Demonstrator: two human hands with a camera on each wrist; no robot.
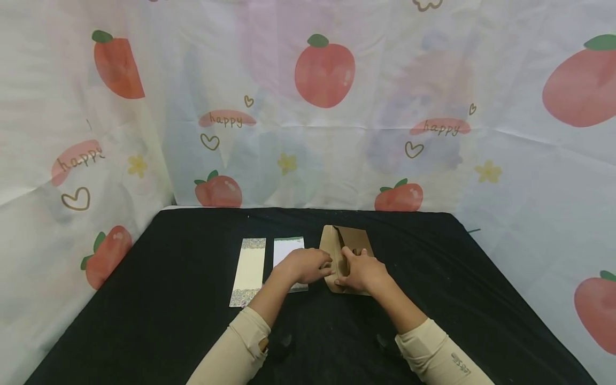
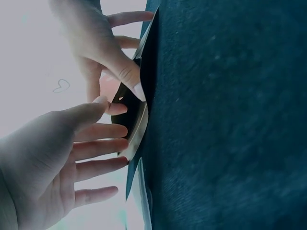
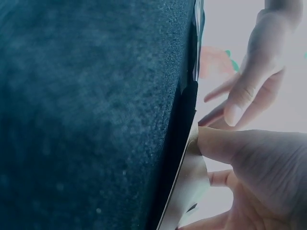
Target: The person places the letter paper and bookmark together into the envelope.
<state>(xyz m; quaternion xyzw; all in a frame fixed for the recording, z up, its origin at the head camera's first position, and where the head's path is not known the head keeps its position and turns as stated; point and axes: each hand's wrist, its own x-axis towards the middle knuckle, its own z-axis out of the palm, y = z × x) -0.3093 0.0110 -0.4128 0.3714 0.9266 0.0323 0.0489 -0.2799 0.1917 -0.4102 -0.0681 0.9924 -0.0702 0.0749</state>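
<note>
A brown kraft paper envelope lies on the black cloth, its flap folded out to the left. Along the fold its mouth gapes, with a dark gap inside. My right hand grips the envelope near the mouth, thumb at the near side and fingers spread over the paper. From the left, my left hand reaches over the flap, its fingers fairly straight and the tips at the paper. In the left wrist view, the left fingertips overlap the pale flap. Under the left hand, a white card is partly hidden.
Left of the white card lies a long cream card with patterned ends. Black cloth covers the table. A printed curtain with peaches and hearts hangs behind and at both sides.
</note>
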